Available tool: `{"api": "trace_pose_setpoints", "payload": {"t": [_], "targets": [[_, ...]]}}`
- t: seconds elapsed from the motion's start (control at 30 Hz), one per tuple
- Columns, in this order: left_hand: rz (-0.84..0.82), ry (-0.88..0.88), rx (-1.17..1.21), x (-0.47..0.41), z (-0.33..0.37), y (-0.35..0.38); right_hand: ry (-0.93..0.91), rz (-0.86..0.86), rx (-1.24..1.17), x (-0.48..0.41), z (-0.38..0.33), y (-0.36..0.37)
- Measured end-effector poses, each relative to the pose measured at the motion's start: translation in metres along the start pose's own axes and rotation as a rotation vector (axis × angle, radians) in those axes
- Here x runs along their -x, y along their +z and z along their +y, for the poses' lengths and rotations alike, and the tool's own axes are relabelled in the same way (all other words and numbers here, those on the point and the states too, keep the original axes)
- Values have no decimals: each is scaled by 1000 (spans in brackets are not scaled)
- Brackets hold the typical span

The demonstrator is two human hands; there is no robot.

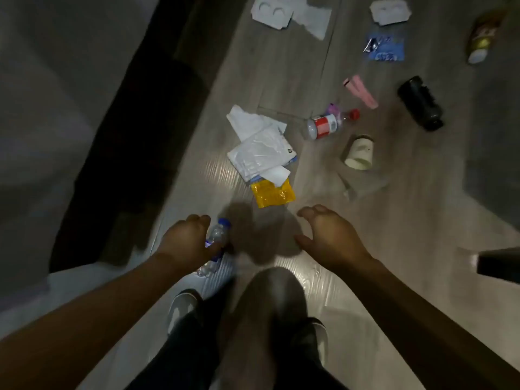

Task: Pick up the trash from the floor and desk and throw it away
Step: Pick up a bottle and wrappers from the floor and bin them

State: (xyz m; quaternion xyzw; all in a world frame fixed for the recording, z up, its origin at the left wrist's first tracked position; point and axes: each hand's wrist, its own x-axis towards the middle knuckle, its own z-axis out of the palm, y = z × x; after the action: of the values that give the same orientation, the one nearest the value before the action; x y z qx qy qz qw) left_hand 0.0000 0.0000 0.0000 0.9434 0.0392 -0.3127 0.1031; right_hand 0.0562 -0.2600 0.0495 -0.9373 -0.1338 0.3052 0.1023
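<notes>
— While the left hand (187,240) grips the clear bottle (217,240) round its middle, blue cap pointing out past the fingertips, what does the right hand (333,235) show?

— Right hand: empty, its fingers (309,213) spread wide and loosely hooked above the floor (394,220). Nearest litter: yellow wrapper (273,194), just beyond those fingertips. White papers (259,147) overlap the wrapper's far edge.

— And the remaining trash?

— Farther out from the fingers: red-labelled bottle (326,125) and paper cup (360,152), both on their sides. Beyond them: black bottle (422,104), blue packet (385,47), white trays (271,11). No bin is in view.

— What could go wrong from here?

— Probable risks, by cause. (a) The wrapper lies flat on a glossy floor, so fingertips may push it forward instead of getting under an edge. (b) Lifting it could drag the overlapping papers and scatter them. (c) The clear bottle is thin and smooth. If the left fingers slacken during the reach, it may slip, drop and roll. (d) The bottles lying on their sides would likely roll away if nudged.
</notes>
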Motion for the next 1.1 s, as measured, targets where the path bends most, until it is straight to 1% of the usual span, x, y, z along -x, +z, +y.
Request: {"api": "trace_pose_setpoints", "payload": {"t": [0.13, 0.23, 0.33, 0.37, 0.43, 0.57, 0.63, 0.73, 0.8, 0.87, 1.03, 1.1], "targets": [[-36, -29, 6, -34, -16, 53, -94, 48, 12, -46, 12, 51], [61, 20, -4, -63, -27, 92, -113, 95, -32, -87, 20, 88], [160, 35, 29, -95, -40, 111, -149, 190, -59, -123, 28, 103], [166, 30, 55, -103, -44, 116, -174, 221, -22, -133, 31, 105], [127, 2, 109, -114, -49, 121, -196, 230, 17, -144, 33, 100], [73, -25, 175, -114, -50, 119, -218, 260, 19, -139, 28, 86], [36, -33, 207, -112, -48, 117, -201, 259, -10, -134, 25, 83], [-46, -2, 236, -108, -48, 121, -180, 212, -2, -129, 22, 86], [-60, 14, 259, -109, -49, 124, -182, 183, 29, -131, 24, 89], [-36, 17, 289, -113, -50, 120, -179, 158, 44, -137, 24, 91], [110, 4, 380, -119, -54, 92, -167, 149, 36, -154, 20, 89], [138, -12, 414, -121, -57, 86, -164, 136, 53, -166, 19, 89]]}}
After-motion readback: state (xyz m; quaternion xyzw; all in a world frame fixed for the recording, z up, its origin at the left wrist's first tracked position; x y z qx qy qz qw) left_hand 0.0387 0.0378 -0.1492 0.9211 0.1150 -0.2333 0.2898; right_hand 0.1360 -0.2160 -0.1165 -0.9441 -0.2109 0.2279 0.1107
